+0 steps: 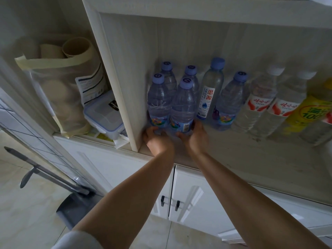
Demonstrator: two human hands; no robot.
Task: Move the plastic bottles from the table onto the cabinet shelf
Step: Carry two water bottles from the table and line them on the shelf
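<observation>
Both hands reach into the pale wooden cabinet shelf (242,151). The left hand (158,141) has its fingers (152,129) wrapped around the base of the near-left clear plastic bottle with a lilac cap (159,101). The right hand (195,137) grasps the base of the matching bottle just beside it (183,106). Both bottles stand upright on the shelf against the left partition and appear to hold clear water.

Behind them stand two more lilac-capped bottles (190,76). To the right stand a taller clear bottle with a white label bearing red characters (211,90), another lilac-capped bottle (229,103), two white-capped clear bottles with red-and-white labels (258,103) and a yellow-labelled bottle (309,114).

In the left compartment, a clear plastic bag (57,97) holds rolled beige items, and a lidded clear plastic box with blue clips (104,117) leans near it; its contents cannot be made out.
</observation>
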